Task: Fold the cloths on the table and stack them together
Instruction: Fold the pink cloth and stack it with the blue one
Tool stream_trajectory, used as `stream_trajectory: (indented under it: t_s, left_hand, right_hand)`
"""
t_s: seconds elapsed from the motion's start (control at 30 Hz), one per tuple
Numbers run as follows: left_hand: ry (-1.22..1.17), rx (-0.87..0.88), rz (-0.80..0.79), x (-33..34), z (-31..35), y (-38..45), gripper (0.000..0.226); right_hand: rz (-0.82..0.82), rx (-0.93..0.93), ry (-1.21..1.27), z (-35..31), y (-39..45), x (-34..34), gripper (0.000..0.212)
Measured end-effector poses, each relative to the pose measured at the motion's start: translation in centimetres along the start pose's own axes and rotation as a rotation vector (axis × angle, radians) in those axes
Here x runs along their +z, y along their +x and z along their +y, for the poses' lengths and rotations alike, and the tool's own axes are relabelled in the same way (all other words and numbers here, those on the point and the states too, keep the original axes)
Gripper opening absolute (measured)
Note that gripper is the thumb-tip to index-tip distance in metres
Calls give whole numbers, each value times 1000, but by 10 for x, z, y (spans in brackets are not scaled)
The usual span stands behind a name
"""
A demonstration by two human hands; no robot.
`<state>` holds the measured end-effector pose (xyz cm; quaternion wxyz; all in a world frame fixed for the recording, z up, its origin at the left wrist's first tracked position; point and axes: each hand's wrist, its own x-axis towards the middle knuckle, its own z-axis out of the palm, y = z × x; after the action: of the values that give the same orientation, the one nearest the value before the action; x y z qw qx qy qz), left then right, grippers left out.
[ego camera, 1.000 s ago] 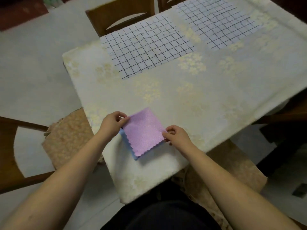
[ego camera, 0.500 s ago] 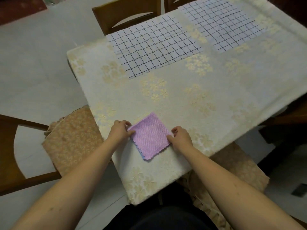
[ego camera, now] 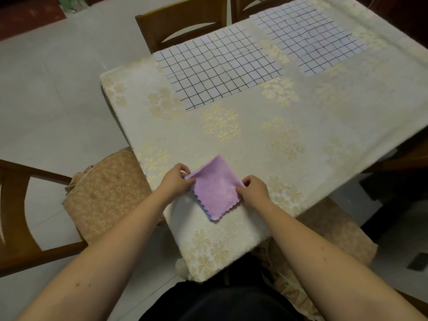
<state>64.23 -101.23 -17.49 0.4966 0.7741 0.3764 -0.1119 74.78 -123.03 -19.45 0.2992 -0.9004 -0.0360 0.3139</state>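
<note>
Left hand [ego camera: 177, 181] is pinching the left corner of the folded pink cloth [ego camera: 216, 191], fingers curled tight on the edge. That cloth sits near the front edge of the bench [ego camera: 324, 126], squared up on a blue cloth [ego camera: 206, 212] that only peeks out along its lower left side. Over on the other side, the right hand [ego camera: 253, 189] nips the right corner the same way. Further back, two checked cloths [ego camera: 220, 68] lie flat and unfolded, so plenty of work looks left. The danger, I'd say: tug one corner harder than the other and the pink layer skews off the blue one, or the stack slides toward the bench edge and droops over.
</note>
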Motion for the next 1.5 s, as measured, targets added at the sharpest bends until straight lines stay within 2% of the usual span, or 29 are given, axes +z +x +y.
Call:
stream_trajectory:
  t_s: [0.1, 0.2, 0.33, 0.53, 0.67, 0.83, 0.97, 1.03, 1.13, 1.17, 1.27, 1.3, 1.43, 1.5]
  left_hand:
    - [-104, 22, -8, -6, 1, -5, 27]
    - [-165, 74, -9, -10, 4, -11, 25]
    - [-297, 126, -90, -14, 8, -21, 24]
    - [-378, 240, -194, -20, 32, -46, 22]
    - [-308, 355, -307, -22, 62, -82, 21]
    - [-186, 480, -419, -19, 90, -136, 22]
    - [-199, 502, -463, -19, 90, -175, 24]
    - [-203, 499, -427, -23, 83, -190, 24]
    - [-230, 475, -271, -32, 66, -206, 25]
    - [-241, 455, -194, -37, 58, -211, 26]
    - [-217, 347, 46, -53, 27, -223, 27]
    - [-206, 317, 96, -59, 15, -228, 26]
    - [-310, 276, 218, -79, -30, -252, 23]
    - [-362, 215, 285, -90, -50, -265, 21]
  right_hand:
    - [-19, 0, 138, -3, -9, -5, 14]
    - [-19, 39, 263, -3, -18, -9, 29]
    - [-74, 31, 417, 2, -31, -16, 44]
    - [-218, 38, 644, 18, -49, -13, 38]
    - [-371, 55, 788, 23, -68, -3, 33]
    - [-493, -35, 912, 22, -98, 2, 30]
    - [-564, -121, 1080, 23, -122, 5, 37]
    - [-637, -147, 1090, 26, -133, 6, 36]
    - [-655, -139, 1048, 28, -151, 9, 58]
    - [-659, -133, 1034, 28, -156, 11, 57]
    - [-658, -157, 938, 18, -173, 19, 29]
    - [-651, -170, 895, 13, -178, 23, 27]
    - [-539, -264, 696, -12, -196, 38, 47]
    - [-481, -352, 580, -28, -206, 46, 34]
